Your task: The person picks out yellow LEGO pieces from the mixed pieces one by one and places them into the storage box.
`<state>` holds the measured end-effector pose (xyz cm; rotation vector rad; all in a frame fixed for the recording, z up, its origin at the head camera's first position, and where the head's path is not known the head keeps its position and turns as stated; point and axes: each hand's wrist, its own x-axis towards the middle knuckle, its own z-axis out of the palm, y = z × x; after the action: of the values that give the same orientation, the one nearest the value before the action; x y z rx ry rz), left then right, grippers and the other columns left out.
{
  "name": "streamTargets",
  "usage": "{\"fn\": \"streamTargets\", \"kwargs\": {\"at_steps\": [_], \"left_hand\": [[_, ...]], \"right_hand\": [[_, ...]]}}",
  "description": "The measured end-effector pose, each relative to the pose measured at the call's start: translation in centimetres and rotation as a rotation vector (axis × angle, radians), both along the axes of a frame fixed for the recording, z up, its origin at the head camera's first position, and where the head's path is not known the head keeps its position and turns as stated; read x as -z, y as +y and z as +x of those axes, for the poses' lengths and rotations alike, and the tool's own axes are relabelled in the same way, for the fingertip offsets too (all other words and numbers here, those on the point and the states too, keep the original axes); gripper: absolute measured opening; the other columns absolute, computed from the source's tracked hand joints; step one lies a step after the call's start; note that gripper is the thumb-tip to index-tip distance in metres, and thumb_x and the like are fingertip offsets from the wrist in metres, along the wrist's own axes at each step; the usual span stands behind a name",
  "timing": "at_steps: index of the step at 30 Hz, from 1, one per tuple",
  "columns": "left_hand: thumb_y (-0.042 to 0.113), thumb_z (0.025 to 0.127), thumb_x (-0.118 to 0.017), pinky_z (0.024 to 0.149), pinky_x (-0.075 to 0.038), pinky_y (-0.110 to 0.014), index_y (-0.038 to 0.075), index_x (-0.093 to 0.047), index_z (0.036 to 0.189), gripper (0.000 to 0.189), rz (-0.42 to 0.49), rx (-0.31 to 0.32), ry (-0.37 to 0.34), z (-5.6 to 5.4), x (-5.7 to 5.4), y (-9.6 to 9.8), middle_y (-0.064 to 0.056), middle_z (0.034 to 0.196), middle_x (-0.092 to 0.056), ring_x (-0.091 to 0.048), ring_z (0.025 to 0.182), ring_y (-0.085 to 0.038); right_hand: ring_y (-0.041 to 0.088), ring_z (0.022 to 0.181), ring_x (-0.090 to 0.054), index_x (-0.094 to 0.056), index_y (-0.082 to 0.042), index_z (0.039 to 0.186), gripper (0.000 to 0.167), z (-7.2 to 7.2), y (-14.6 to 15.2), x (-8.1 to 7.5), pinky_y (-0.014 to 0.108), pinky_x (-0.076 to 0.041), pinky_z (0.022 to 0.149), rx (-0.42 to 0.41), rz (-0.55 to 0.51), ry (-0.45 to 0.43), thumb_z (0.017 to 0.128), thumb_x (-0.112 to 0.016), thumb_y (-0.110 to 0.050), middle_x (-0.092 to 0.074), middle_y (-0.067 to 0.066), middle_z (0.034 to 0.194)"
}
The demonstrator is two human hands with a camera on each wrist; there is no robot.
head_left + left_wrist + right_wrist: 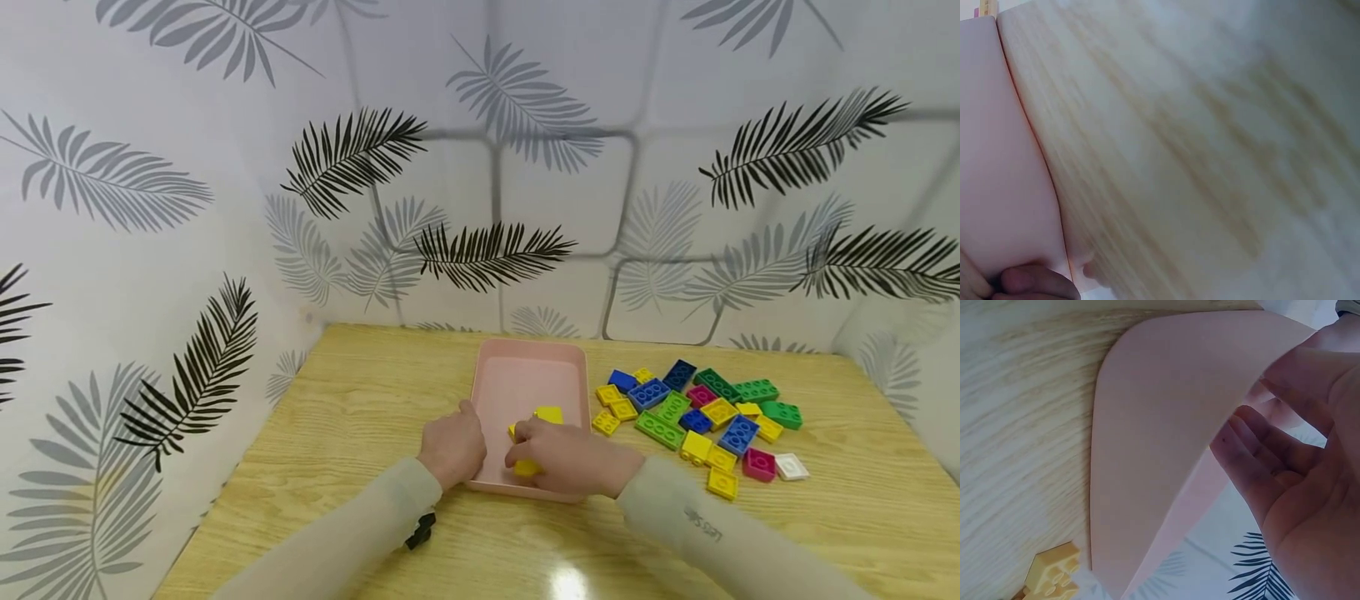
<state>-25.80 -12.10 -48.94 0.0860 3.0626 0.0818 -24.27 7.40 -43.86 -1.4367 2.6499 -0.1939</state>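
A pink tray (530,375) lies on the wooden table. My left hand (453,447) grips its left rim; in the left wrist view, curled fingers (1035,281) show at the tray's edge. Over the near right part of the tray, my right hand (564,457) reaches in with bent fingers around a yellow toy brick (527,467), which is partly hidden. Another yellow brick (549,414) lies in the tray just beyond that hand. In the right wrist view, the hand's fingers (1254,469) bend over the tray wall, with their tips hidden behind it.
Right of the tray, many loose bricks are spread out, among them a lime green brick (660,429), a blue brick (738,435) and a white piece (791,467). A leaf-patterned wall covering (555,300) borders the wooden table (360,392) behind and at left.
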Motion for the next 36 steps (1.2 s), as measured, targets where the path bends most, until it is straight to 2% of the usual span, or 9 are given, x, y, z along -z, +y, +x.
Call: {"fn": "streamTargets", "kwargs": {"at_steps": [5, 8, 15, 20, 24, 27, 30, 33, 36], "left_hand": [[0.025, 0.098, -0.059, 0.058, -0.056, -0.040, -0.008, -0.040, 0.146, 0.062, -0.004, 0.010, 0.010, 0.1, -0.1, 0.0, -0.009, 0.071, -0.065, -0.060, 0.055, -0.017], [0.025, 0.099, -0.058, 0.057, -0.056, -0.038, -0.008, -0.040, 0.147, 0.061, -0.002, 0.009, 0.002, 0.2, -0.2, 0.0, -0.009, 0.068, -0.063, -0.059, 0.054, -0.017], [0.026, 0.100, -0.057, 0.055, -0.055, -0.036, -0.007, -0.039, 0.148, 0.061, -0.004, -0.006, -0.011, 0.3, -0.3, 0.1, -0.007, 0.063, -0.059, -0.056, 0.051, -0.015], [0.027, 0.100, -0.057, 0.054, -0.055, -0.037, -0.007, -0.041, 0.147, 0.059, -0.012, -0.007, 0.007, 0.4, -0.3, 0.2, -0.007, 0.063, -0.059, -0.056, 0.051, -0.015], [0.026, 0.101, -0.055, 0.056, -0.056, -0.038, -0.006, -0.041, 0.148, 0.059, -0.006, -0.010, 0.002, 0.4, -0.2, 0.2, -0.009, 0.066, -0.061, -0.057, 0.053, -0.016], [0.026, 0.101, -0.055, 0.057, -0.056, -0.038, -0.006, -0.040, 0.148, 0.059, -0.005, -0.014, -0.006, 0.4, -0.2, 0.2, -0.009, 0.066, -0.061, -0.057, 0.053, -0.017], [0.026, 0.101, -0.055, 0.057, -0.056, -0.038, -0.006, -0.040, 0.148, 0.059, -0.009, -0.014, -0.009, 0.3, -0.3, 0.1, -0.008, 0.064, -0.060, -0.057, 0.052, -0.017], [0.026, 0.101, -0.055, 0.057, -0.056, -0.038, -0.006, -0.040, 0.148, 0.059, -0.004, -0.013, -0.009, 0.4, -0.4, 0.1, -0.009, 0.065, -0.061, -0.058, 0.053, -0.018], [0.026, 0.101, -0.055, 0.058, -0.056, -0.039, -0.006, -0.040, 0.147, 0.058, 0.006, -0.013, -0.008, 0.4, -0.4, 0.1, -0.010, 0.068, -0.062, -0.059, 0.054, -0.018]], "right_hand": [[0.019, 0.115, -0.058, -0.074, -0.021, 0.119, 0.027, 0.1, 0.0, 0.1, 0.036, -0.054, 0.095, 0.015, 0.024, -0.004, 0.092, -0.074, -0.017, -0.063, 0.004, 0.124], [0.020, 0.115, -0.058, -0.074, -0.020, 0.118, 0.026, 0.3, 0.1, -0.1, 0.039, -0.053, 0.098, 0.024, 0.016, -0.012, 0.092, -0.073, -0.016, -0.063, 0.003, 0.122], [0.010, 0.091, -0.054, -0.075, -0.018, 0.114, 0.024, 0.2, 1.3, -0.2, 0.027, -0.053, 0.083, 0.003, -0.006, 0.037, 0.091, -0.075, -0.020, -0.065, -0.002, 0.106], [0.012, 0.094, -0.059, -0.075, -0.016, 0.112, 0.021, 0.8, 2.5, -0.8, 0.027, -0.055, 0.082, 0.025, -0.044, 0.042, 0.093, -0.073, -0.021, -0.068, 0.000, 0.109], [0.009, 0.087, -0.053, -0.075, -0.017, 0.109, 0.017, 1.5, 4.0, -1.2, 0.022, -0.052, 0.071, 0.036, -0.074, 0.052, 0.096, -0.069, -0.025, -0.066, -0.001, 0.103], [0.006, 0.081, -0.051, -0.075, -0.019, 0.109, 0.017, 1.8, 5.3, -1.3, 0.022, -0.051, 0.068, 0.084, -0.083, 0.042, 0.096, -0.070, -0.027, -0.065, -0.002, 0.101], [0.006, 0.087, -0.058, -0.074, -0.021, 0.114, 0.022, 2.1, 6.8, -1.3, 0.027, -0.056, 0.076, 0.177, -0.062, 0.015, 0.093, -0.073, -0.028, -0.066, -0.004, 0.108], [0.012, 0.096, -0.063, -0.074, -0.022, 0.115, 0.025, 2.4, 8.3, -1.1, 0.035, -0.057, 0.085, 0.252, -0.026, 0.001, 0.091, -0.076, -0.027, -0.067, -0.005, 0.112], [0.012, 0.096, -0.062, -0.073, -0.022, 0.115, 0.026, 2.8, 9.9, -1.0, 0.037, -0.057, 0.084, 0.288, -0.001, -0.016, 0.090, -0.077, -0.025, -0.066, -0.005, 0.111]]}}
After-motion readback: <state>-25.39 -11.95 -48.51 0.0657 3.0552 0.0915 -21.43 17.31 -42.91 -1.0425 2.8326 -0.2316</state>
